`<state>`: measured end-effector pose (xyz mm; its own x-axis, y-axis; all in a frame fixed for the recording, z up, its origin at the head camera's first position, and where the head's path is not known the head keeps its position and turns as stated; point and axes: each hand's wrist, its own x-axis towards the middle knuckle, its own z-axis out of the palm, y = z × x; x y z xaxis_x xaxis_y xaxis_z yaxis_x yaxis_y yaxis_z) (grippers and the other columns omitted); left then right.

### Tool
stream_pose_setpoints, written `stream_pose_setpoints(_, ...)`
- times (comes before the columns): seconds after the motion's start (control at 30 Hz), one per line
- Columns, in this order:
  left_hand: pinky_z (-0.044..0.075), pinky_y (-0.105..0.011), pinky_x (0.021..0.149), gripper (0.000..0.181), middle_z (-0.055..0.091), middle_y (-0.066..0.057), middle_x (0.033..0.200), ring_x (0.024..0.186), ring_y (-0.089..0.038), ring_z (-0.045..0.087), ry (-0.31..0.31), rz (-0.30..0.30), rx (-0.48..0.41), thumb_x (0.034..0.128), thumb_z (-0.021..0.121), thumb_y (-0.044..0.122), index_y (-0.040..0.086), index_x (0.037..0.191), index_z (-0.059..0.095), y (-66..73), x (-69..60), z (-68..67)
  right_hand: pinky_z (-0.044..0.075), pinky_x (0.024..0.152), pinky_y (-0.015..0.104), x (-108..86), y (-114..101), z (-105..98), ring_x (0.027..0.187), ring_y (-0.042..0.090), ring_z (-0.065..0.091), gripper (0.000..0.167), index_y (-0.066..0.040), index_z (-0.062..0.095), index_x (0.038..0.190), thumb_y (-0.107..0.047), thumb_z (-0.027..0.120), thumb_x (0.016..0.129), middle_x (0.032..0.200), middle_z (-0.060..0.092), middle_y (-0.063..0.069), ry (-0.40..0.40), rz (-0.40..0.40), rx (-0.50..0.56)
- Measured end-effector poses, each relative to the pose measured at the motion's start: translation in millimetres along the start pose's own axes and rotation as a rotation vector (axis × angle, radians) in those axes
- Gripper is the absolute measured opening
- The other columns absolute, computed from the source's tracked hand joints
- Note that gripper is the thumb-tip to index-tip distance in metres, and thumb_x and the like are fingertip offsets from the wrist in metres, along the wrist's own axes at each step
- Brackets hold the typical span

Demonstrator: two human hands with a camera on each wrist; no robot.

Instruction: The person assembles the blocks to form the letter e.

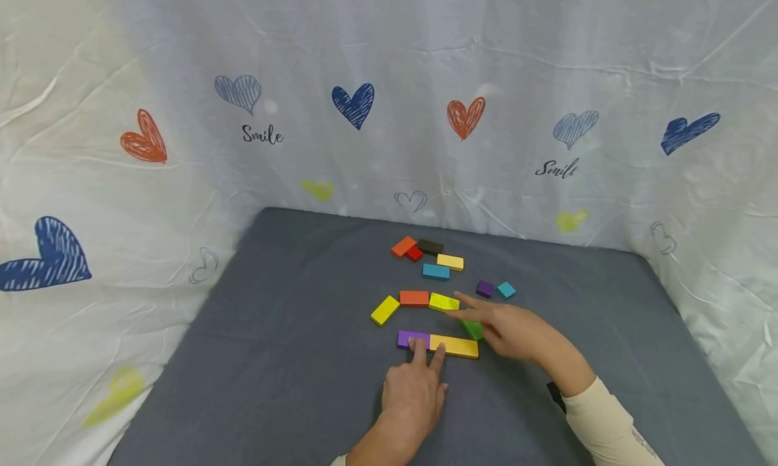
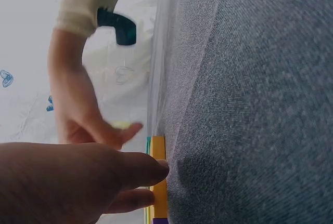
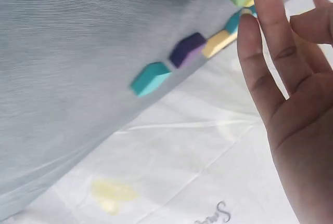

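Observation:
In the head view, my left hand (image 1: 413, 392) has two fingertips touching a purple block (image 1: 405, 339) and an orange-yellow block (image 1: 463, 348) that lie end to end. My right hand (image 1: 516, 331) is over the right end of a bent row of blocks, its fingers extended and holding nothing. A green block (image 1: 471, 328), partly hidden by that hand, and a bright yellow block (image 1: 442, 302) lie under or beside its fingers. Leftward in the row are a red-orange block (image 1: 414, 298) and a slanted yellow block (image 1: 385, 311).
Farther back lie an orange block (image 1: 403, 246), a red block (image 1: 415, 253), a black block (image 1: 430, 247), a pale yellow block (image 1: 450, 262) and a blue block (image 1: 435, 271). Rightward sit a dark purple block (image 3: 187, 50) and a teal block (image 3: 150, 78). A white printed curtain (image 1: 389, 61) borders the grey tabletop.

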<state>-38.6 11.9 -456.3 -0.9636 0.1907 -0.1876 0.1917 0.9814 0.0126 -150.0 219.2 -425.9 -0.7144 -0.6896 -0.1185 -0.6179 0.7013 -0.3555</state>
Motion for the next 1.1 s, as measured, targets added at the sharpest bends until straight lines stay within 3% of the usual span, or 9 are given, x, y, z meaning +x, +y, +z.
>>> stream_pose_setpoints(0.27, 0.039, -0.03, 0.045, 0.065, 0.05, -0.011, 0.151, 0.049, -0.014, 0.046, -0.02, -0.01, 0.0, 0.1001, 0.064, 0.06, 0.041, 0.16, 0.047, -0.1, -0.6, -1.8, 0.031, 0.049, 0.021, -32.6, 0, 14, 0.049, 0.003, 0.025, 0.079, -0.042, 0.053, 0.155, 0.008, 0.061, 0.095, 0.172, 0.033, 0.001, -0.026, 0.013, -0.001)
stream_pose_setpoints(0.53, 0.038, -0.03, 0.046, 0.065, 0.049, -0.011, 0.153, 0.05, -0.015, 0.046, -0.035, -0.022, -0.013, 0.0999, 0.064, 0.06, 0.041, 0.159, 0.047, 0.6, 0.9, -1.0, 0.035, 0.051, 0.023, -45.9, 1, 27, 0.061, 0.005, 0.044, 0.082, -0.045, 0.054, 0.154, 0.009, 0.063, 0.093, 0.174, 0.029, 0.001, -0.061, 0.045, 0.014)
stream_pose_setpoints(0.77, 0.046, -0.033, 0.051, 0.067, 0.048, -0.012, 0.155, 0.052, -0.016, 0.049, -0.024, -0.004, -0.085, 0.099, 0.066, 0.06, 0.04, 0.16, 0.046, -3.4, 1.2, 5.6, 0.031, 0.049, 0.021, -48.8, 3, 34, 0.053, 0.003, 0.033, 0.083, -0.044, 0.053, 0.155, 0.009, 0.063, 0.092, 0.173, 0.03, 0.001, -0.047, 0.057, 0.016)
stream_pose_setpoints(0.9, 0.052, -0.038, 0.056, 0.073, 0.05, -0.013, 0.157, 0.055, -0.018, 0.052, -0.028, 0.005, -0.16, 0.0986, 0.066, 0.061, 0.04, 0.163, 0.04, -8.4, -1.3, 1.4, 0.029, 0.049, 0.021, -49.2, 3, 35, 0.052, 0.003, 0.029, 0.082, -0.044, 0.053, 0.155, 0.009, 0.063, 0.093, 0.173, 0.03, 0.001, -0.053, 0.068, 0.035)
stream_pose_setpoints(1.0, 0.051, -0.038, 0.055, 0.075, 0.055, -0.01, 0.151, 0.055, -0.017, 0.051, 0.032, 0.028, -0.19, 0.0986, 0.066, 0.06, 0.036, 0.164, 0.04, -14.6, -4.7, -8.8, 0.029, 0.049, 0.021, -49.4, 3, 35, 0.051, 0.003, 0.028, 0.082, -0.044, 0.052, 0.155, 0.008, 0.063, 0.093, 0.173, 0.029, 0.0, -0.051, 0.067, 0.042)
stream_pose_setpoints(1.1, 0.05, -0.035, 0.051, 0.067, 0.062, -0.005, 0.139, 0.055, -0.015, 0.054, 0.174, 0.083, -0.193, 0.0991, 0.067, 0.058, 0.031, 0.158, 0.051, -24.4, -2.9, -24.1, 0.029, 0.049, 0.021, -49.1, 3, 35, 0.051, 0.002, 0.027, 0.082, -0.043, 0.052, 0.155, 0.009, 0.063, 0.093, 0.173, 0.029, 0.001, -0.033, 0.046, 0.042)
